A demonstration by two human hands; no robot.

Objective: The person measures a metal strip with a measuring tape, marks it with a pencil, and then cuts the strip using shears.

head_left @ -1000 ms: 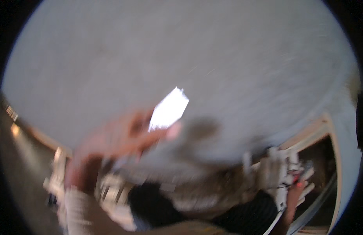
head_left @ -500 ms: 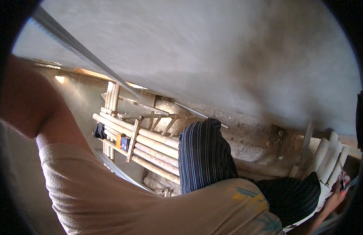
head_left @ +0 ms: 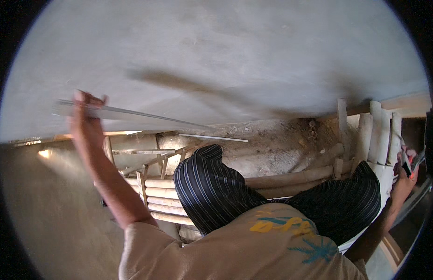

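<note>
My left hand [head_left: 88, 112] is closed around a long, thin grey metal strip [head_left: 151, 117] near its wide, blurred left end, against the grey plastered wall [head_left: 226, 42]; the strip runs rightward, thinning toward the middle of the view. My right hand [head_left: 403, 172] is low at the far right, closed on a dark tool with red on it [head_left: 411, 168], beside pale bamboo poles; the tool's exact shape is hard to make out. My knees in dark striped cloth and my beige printed shirt fill the lower middle.
I am on a bamboo scaffold [head_left: 160, 192], with more upright poles [head_left: 377, 130] at the right. Below, between wall and poles, lies a rough, dusty floor [head_left: 282, 140] with a thin pale bar [head_left: 212, 137]. A dark opening [head_left: 415, 133] is at the far right.
The view has swung about. The strip, steeply slanted at the upper left half a second ago, now lies flatter and lower, and my left hand has come into sight on it.
</note>
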